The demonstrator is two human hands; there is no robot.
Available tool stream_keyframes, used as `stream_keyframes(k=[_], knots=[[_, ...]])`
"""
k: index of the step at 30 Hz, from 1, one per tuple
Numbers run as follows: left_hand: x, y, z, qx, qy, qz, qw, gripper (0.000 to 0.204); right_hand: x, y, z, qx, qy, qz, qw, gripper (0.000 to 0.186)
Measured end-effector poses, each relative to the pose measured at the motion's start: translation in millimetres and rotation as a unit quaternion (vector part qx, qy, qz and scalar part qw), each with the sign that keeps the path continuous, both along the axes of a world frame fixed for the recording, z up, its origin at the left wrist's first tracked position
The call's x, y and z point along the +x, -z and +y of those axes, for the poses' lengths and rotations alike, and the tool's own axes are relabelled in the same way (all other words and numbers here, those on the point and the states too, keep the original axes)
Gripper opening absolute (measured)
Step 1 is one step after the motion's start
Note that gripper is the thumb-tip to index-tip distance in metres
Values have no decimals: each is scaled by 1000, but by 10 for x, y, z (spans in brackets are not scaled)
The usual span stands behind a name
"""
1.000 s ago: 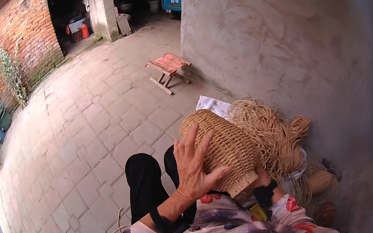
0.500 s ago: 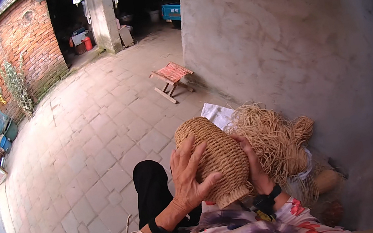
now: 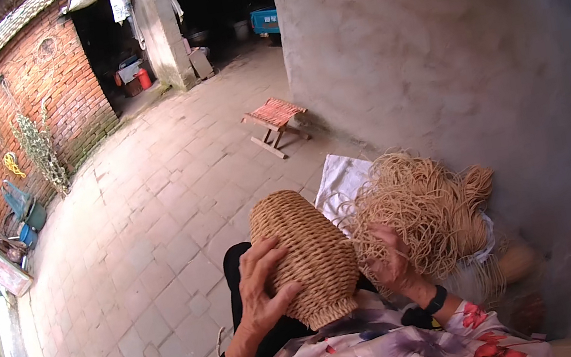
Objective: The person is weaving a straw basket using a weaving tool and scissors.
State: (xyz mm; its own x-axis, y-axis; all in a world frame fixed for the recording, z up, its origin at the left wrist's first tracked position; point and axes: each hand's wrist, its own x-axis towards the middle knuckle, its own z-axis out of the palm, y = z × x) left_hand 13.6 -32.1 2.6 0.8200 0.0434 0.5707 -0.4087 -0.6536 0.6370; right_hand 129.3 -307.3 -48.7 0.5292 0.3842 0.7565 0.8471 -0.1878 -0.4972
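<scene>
A woven tan basket lies over my lap on its side, its narrower braided rim toward my body. My left hand grips the basket's left side, fingers curled onto the weave and thumb spread along it. My right hand is just off the basket's right side, fingers loosely bent and apart, with nothing visible held. Behind it is a loose heap of tan cord, partly on a white sack. My dark-clad knee shows left of the basket.
A wooden folding stool stands ahead on the paved yard. A grey wall rises to the right. A brick wall at the left has coiled ropes, dried plants and buckets. A blue cart is in a dark opening.
The basket has shifted leftward and turned more upright in the picture. My left hand moved left with it. My right hand has come off the basket's side to the right, its fingers now apart.
</scene>
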Motion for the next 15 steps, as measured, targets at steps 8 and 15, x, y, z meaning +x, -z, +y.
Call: stream_keyframes(k=[8,15], knots=[[37,-195,159,88,-96,54,990,88,67,240,474,-187,20,-3,982,23],[-162,-50,178,-2,-75,91,993,78,-5,250,762,-121,-40,115,985,23]])
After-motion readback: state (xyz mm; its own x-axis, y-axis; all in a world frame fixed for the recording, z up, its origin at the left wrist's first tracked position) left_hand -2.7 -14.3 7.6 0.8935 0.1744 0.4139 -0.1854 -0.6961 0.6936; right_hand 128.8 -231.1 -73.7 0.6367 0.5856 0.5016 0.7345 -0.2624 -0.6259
